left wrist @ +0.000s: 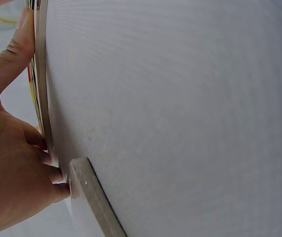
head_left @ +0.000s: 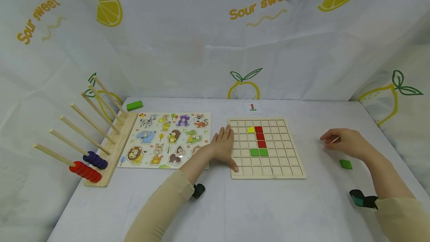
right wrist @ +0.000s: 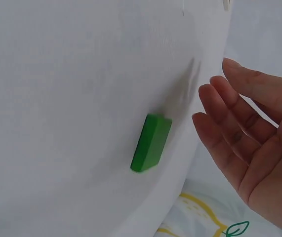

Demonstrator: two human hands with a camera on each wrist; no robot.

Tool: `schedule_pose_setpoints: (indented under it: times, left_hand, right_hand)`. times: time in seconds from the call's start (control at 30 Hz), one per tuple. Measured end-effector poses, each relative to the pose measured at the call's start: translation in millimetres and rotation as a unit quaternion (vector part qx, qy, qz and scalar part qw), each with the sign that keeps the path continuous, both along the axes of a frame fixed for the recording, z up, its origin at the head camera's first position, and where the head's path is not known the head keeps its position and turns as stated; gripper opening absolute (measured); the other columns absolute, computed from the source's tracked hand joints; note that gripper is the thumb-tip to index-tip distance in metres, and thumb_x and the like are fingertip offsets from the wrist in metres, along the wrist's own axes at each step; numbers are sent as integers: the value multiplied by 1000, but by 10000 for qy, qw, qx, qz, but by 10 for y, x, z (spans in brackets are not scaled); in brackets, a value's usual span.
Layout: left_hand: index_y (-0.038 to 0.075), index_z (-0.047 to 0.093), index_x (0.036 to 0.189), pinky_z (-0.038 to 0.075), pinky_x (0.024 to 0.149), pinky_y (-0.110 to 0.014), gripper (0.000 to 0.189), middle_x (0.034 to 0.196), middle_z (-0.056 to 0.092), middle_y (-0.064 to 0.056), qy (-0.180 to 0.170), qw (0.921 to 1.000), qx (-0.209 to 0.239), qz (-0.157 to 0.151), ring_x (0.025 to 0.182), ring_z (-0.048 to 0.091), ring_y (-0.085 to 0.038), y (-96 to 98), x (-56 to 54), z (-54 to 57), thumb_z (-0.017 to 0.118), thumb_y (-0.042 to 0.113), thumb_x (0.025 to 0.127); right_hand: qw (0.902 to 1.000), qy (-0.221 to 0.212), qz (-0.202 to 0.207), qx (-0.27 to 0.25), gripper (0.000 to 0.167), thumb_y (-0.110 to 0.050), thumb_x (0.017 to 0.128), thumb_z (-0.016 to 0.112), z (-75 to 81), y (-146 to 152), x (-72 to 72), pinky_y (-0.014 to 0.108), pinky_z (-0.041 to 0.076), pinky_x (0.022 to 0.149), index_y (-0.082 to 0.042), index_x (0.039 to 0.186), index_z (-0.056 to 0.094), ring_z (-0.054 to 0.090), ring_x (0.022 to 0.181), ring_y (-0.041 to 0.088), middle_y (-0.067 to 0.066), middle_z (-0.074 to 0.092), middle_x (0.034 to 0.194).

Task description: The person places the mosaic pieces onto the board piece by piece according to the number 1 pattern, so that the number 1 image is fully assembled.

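Note:
My left hand rests along the left side of the wooden grid board, its fingers straight and its thumb near the front left corner. On the board are a yellow piece with a slanted edge, a column of red squares and two green squares. To the right, my right hand hovers above the white cloth with loosely bent fingers and nothing between them. Just below it in the head view lies a green block. The right wrist view shows this green block beside the fingertips.
A small pattern card lies behind the board. Left of the board is an animal puzzle, close to my left forearm. A peg rack with red rings and blue rings stands at far left, near another green block.

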State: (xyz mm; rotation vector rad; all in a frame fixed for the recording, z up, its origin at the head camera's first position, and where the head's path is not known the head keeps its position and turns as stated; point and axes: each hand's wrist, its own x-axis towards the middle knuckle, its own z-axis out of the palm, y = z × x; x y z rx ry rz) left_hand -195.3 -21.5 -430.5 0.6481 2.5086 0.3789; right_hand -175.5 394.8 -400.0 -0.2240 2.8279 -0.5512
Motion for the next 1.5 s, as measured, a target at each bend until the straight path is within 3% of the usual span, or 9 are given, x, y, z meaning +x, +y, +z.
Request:
schedule_pose_setpoints:
  times: [0.2, 0.43, 0.57, 0.8, 1.0, 1.27, 1.5]
  left_hand:
    - [2, -7, 158, 3, 128, -51, 141, 166, -19, -15, 69, 9999, -72, -28, 156, -14, -35, 4, -9, -9, 86, 56, 67]
    - [2, -8, 158, 2, 128, -51, 141, 166, -20, -14, 25, 10000, -39, -37, 155, -15, -34, 13, -12, -10, 86, 56, 67]
    - [3, -10, 158, 2, 128, -50, 141, 166, -21, -14, 50, 10000, -57, -49, 155, -15, -34, 16, -14, -10, 85, 56, 67]
    - [3, -9, 158, 2, 128, -50, 141, 166, -20, -14, 39, 10000, -57, -44, 155, -15, -34, 10, -17, -14, 85, 56, 67]
    - [4, -9, 158, 2, 128, -50, 141, 166, -20, -14, 29, 10000, -44, -32, 155, -15, -33, 7, -18, -21, 85, 56, 67]
    - [2, -8, 158, 2, 128, -51, 141, 166, -20, -14, -3, 10000, -56, 6, 155, -15, -34, 3, -16, -11, 86, 55, 67]
    - [2, -7, 158, 3, 128, -51, 141, 166, -19, -15, -3, 10000, -53, -15, 156, -14, -35, -1, -7, -9, 86, 55, 67]
  right_hand:
    - [9986, -523, 41, -10, 37, -25, 87, 73, 18, 284, -3, 19, 51, 67, -1, 114, 69, 58, 80, -6, 8, 72, 103]
    - [9928, -1159, 263, -114, 41, -26, 90, 71, 52, 466, 17, 19, 52, 69, 3, 118, 65, 53, 81, -14, 13, 71, 110]
    - [9882, -1440, 503, -136, 40, -24, 88, 72, 62, 525, 45, 19, 49, 69, 4, 115, 64, 49, 81, -13, 8, 68, 106]
    - [9695, -2290, 593, -636, 35, -9, 81, 75, 36, 599, 83, 21, 39, 65, 7, 106, 57, 43, 75, -1, 1, 52, 87]
    - [9696, -2247, 547, -795, 35, -6, 78, 77, -29, 609, 103, 23, 33, 62, 3, 103, 56, 41, 73, 2, 0, 45, 83]
    - [9742, -1857, 844, -966, 33, -11, 78, 79, -94, 654, 145, 24, 33, 58, 1, 100, 58, 41, 70, 2, -5, 45, 80]
    - [9783, -1746, 769, -806, 31, -13, 75, 81, -120, 626, 159, 24, 32, 59, -2, 94, 59, 41, 69, 2, -6, 45, 78]
